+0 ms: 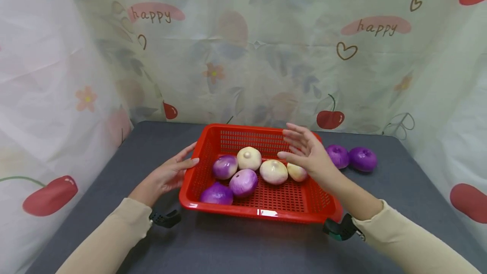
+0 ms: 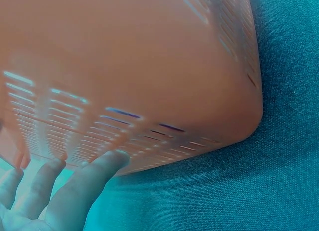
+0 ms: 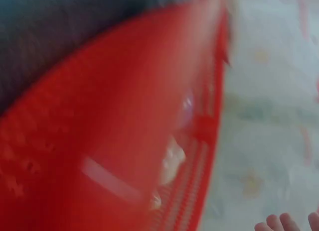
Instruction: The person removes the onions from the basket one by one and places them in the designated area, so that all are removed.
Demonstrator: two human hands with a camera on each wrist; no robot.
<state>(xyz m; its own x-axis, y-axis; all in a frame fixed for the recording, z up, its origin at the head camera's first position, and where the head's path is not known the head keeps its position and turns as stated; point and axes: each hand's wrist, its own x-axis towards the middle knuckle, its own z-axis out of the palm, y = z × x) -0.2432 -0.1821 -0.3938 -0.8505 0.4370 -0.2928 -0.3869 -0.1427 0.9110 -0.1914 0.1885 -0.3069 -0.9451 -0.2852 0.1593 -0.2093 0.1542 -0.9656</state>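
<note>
Left wrist view: the fingertips of my left grip (image 1: pixel 171 175) touch the outside of the red basket (image 1: pixel 236 211), with the fingers nearly straight and not wrapped around it. From the head, I see that grip at the basket's left end. My right grip (image 1: pixel 310 153) is spread wide above the right end, with nothing in it. The basket sits on the dark desk (image 1: pixel 236 244). Inside are three white onions (image 1: pixel 274 172), one partly hidden by my right grip, and three purple onions (image 1: pixel 243 183) on the left. Two more purple onions (image 1: pixel 363 159) sit side by side on the desk, to the right of the basket. Behind hangs a cloth (image 1: pixel 262 75) with red cherries.
</note>
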